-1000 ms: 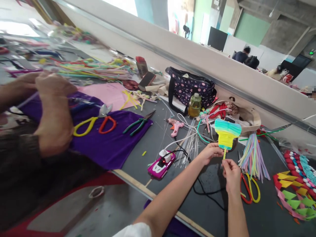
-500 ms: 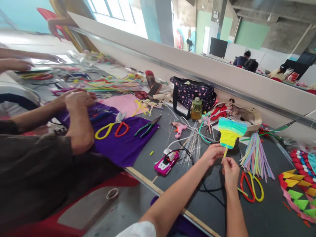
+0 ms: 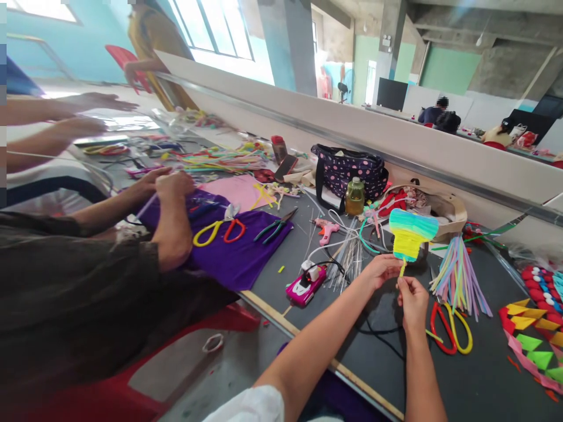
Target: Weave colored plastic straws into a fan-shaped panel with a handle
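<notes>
A flat yellow and turquoise craft piece (image 3: 412,234), wide at the top with a thin yellow stem below, is held upright over the dark table. My left hand (image 3: 382,272) pinches it where the stem meets the body. Just below, my right hand (image 3: 412,298) has its fingers closed on the lower stem. Scissors with red and yellow handles (image 3: 457,328) lie right of my right hand. Behind them is a bundle of pastel fuzzy strips (image 3: 460,278). Thin clear sticks (image 3: 347,261) are spread left of the craft piece.
A magenta power strip (image 3: 305,286), a pink glue gun (image 3: 326,231) and cables lie left of my arms. A bottle (image 3: 354,196) and a dotted bag (image 3: 352,167) stand behind. Folded paper pieces (image 3: 530,328) lie right. At left, a co-worker's hands (image 3: 173,187) are over purple cloth (image 3: 233,252).
The view has turned slightly left, so most things sit further right. My hands keep the same hold on the craft piece. Another person's hands at the far left have moved.
</notes>
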The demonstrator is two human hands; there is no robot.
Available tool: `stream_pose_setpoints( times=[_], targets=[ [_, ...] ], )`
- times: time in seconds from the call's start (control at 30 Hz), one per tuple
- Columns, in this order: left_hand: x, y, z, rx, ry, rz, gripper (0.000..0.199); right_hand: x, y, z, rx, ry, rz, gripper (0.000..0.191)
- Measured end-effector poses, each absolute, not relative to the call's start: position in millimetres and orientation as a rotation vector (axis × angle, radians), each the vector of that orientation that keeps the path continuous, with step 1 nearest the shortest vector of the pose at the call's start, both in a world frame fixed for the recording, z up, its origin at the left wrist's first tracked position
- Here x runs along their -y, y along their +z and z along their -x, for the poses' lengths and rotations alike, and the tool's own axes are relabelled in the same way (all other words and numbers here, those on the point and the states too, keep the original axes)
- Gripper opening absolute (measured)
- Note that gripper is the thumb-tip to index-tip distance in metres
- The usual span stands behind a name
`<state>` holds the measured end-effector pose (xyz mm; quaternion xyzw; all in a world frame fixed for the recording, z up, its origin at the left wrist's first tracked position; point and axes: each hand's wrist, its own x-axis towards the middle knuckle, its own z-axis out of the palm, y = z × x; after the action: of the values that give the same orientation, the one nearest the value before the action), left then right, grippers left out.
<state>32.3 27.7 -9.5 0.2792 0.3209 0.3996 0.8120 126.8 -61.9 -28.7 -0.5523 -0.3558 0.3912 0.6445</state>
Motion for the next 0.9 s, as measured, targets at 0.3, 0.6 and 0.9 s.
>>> stream_pose_setpoints(
  times=[0.3,0.6,0.9],
  targets=[
    [-31.0,-9.3,-34.6,-0.721,0.848,-0.597,0.025,59.9,-29.4,-127.4,0.808,0.898,1.229,0.036],
    [-31.5,-15.7,-35.4,-0.742,0.819,-0.611,0.024,54.8,-35.0,-128.0,0.79,0.884,1.225,0.039],
    [-19.5,-42.1,-29.0,-0.799,0.733,-0.688,0.038,42.9,-42.5,-129.6,0.783,0.855,1.32,0.044]
  ],
)
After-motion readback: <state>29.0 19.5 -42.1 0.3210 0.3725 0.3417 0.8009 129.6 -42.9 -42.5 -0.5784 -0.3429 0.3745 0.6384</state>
